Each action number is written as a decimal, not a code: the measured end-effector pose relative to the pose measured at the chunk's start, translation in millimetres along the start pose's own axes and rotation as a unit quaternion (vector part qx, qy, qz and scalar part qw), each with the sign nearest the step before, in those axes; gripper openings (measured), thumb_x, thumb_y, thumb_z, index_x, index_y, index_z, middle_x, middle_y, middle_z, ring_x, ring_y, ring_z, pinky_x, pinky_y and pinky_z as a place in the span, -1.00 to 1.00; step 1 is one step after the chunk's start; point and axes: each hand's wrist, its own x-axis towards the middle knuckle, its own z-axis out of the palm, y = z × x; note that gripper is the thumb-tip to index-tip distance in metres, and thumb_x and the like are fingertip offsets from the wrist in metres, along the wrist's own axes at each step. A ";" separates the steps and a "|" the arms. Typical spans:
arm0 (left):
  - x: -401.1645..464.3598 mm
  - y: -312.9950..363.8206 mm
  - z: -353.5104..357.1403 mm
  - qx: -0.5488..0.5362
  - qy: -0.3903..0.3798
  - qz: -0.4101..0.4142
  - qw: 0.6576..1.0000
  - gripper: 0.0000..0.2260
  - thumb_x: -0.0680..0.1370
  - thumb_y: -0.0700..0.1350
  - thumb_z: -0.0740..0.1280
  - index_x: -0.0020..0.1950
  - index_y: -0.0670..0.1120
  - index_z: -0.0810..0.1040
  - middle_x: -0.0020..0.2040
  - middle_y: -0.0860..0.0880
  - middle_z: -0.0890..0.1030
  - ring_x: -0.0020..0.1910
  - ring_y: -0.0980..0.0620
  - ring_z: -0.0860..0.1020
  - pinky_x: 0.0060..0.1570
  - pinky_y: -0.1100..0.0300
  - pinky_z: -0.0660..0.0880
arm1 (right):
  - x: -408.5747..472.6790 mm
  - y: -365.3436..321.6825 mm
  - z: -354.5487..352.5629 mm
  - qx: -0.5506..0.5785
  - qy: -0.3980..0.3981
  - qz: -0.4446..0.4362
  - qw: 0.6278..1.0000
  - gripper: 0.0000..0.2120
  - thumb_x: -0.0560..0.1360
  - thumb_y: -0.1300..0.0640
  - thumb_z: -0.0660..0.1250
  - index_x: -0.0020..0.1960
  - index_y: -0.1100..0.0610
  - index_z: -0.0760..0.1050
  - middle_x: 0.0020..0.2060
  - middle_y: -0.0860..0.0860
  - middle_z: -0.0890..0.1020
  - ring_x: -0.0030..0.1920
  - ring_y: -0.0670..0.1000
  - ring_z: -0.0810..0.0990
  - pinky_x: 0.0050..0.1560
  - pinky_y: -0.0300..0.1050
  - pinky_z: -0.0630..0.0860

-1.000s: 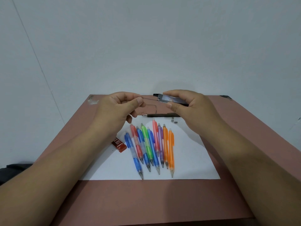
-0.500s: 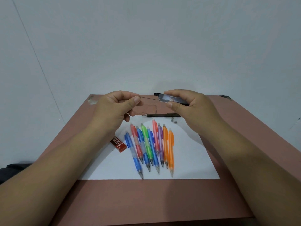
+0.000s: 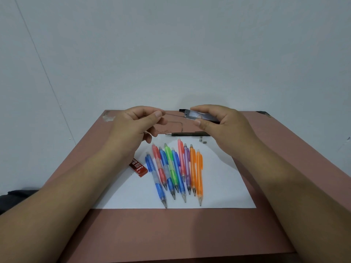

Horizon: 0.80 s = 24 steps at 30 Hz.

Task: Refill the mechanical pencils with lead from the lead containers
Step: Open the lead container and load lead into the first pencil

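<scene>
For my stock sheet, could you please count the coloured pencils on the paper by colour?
Blue pencils: 3
Red pencils: 1
Green pencils: 1
Pink pencils: 1
Purple pencils: 1
Orange pencils: 2
Total: 9

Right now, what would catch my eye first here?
Probably the row of colourful mechanical pencils on the white paper. Above them, the right hand holds a clear lead container while the left hand pinches a thin lead at its mouth.

red lead container (image 3: 138,167), "2B" legible, brand blurred
</scene>
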 end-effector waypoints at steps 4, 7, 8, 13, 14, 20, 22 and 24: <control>0.4 -0.3 0.3 0.006 -0.009 -0.001 1.000 -0.85 0.63 -0.12 0.34 0.07 -0.12 0.69 -0.04 -0.08 0.73 -0.26 0.02 0.53 -0.34 0.22 0.49 | -0.1 0.0 1.0 0.003 -0.004 -0.001 1.000 -0.70 0.61 0.07 0.36 0.32 -0.16 0.56 -0.01 -0.38 0.53 -0.04 -0.51 0.46 -0.22 -0.58 0.42; 0.5 -0.9 2.7 0.007 -0.009 0.001 1.000 -0.87 0.62 -0.12 0.35 0.03 -0.12 0.68 -0.06 -0.08 0.72 -0.29 0.04 0.53 -0.36 0.22 0.48 | -0.5 -0.6 1.5 0.005 -0.007 0.000 1.000 -0.70 0.61 0.07 0.36 0.31 -0.17 0.57 -0.01 -0.39 0.53 -0.03 -0.50 0.47 -0.21 -0.58 0.42; 0.6 -1.1 3.9 0.010 -0.007 0.001 1.000 -0.88 0.61 -0.13 0.36 0.02 -0.12 0.68 -0.07 -0.08 0.72 -0.30 0.06 0.53 -0.37 0.22 0.49 | -0.7 -1.0 1.8 0.005 -0.008 0.000 1.000 -0.70 0.61 0.07 0.36 0.31 -0.17 0.57 -0.02 -0.39 0.53 -0.03 -0.50 0.47 -0.21 -0.57 0.42; 1.9 -2.2 7.1 0.015 -0.011 0.003 1.000 -0.90 0.59 -0.14 0.40 0.00 -0.15 0.66 -0.11 -0.07 0.71 -0.33 0.09 0.52 -0.40 0.24 0.48 | -1.4 -2.8 2.2 0.021 -0.010 -0.001 1.000 -0.72 0.61 0.09 0.37 0.27 -0.18 0.58 -0.01 -0.37 0.55 -0.04 -0.47 0.49 -0.23 -0.55 0.44; 2.0 -2.4 7.2 0.016 -0.013 0.004 1.000 -0.90 0.58 -0.13 0.40 0.00 -0.15 0.66 -0.11 -0.07 0.71 -0.34 0.09 0.53 -0.40 0.24 0.48 | -1.4 -3.0 2.2 0.017 -0.010 -0.002 1.000 -0.71 0.61 0.08 0.37 0.27 -0.18 0.58 -0.01 -0.38 0.55 -0.03 -0.48 0.49 -0.23 -0.56 0.43; 2.9 -3.8 6.5 -0.001 -0.022 -0.004 1.000 -0.87 0.54 -0.11 0.45 0.01 -0.16 0.66 -0.12 -0.08 0.71 -0.34 0.09 0.52 -0.40 0.23 0.48 | -1.2 -2.1 2.1 0.012 -0.009 -0.004 1.000 -0.71 0.61 0.06 0.37 0.29 -0.20 0.57 -0.01 -0.40 0.53 -0.03 -0.50 0.47 -0.23 -0.57 0.42; 3.8 -3.8 5.4 -0.015 -0.025 -0.007 1.000 -0.85 0.52 -0.08 0.46 -0.01 -0.15 0.65 -0.12 -0.08 0.71 -0.34 0.08 0.52 -0.40 0.23 0.47 | -1.1 -1.9 1.7 0.011 -0.008 -0.006 1.000 -0.71 0.61 0.05 0.36 0.28 -0.21 0.56 -0.02 -0.41 0.53 -0.02 -0.50 0.47 -0.23 -0.57 0.43; 4.3 -3.3 3.7 -0.035 -0.026 -0.010 0.999 -0.80 0.45 -0.02 0.48 -0.03 -0.12 0.65 -0.12 -0.09 0.71 -0.34 0.06 0.51 -0.41 0.24 0.46 | -1.0 -1.6 1.0 0.013 -0.006 -0.003 1.000 -0.71 0.61 0.05 0.36 0.28 -0.22 0.56 -0.02 -0.40 0.52 -0.03 -0.50 0.46 -0.25 -0.56 0.43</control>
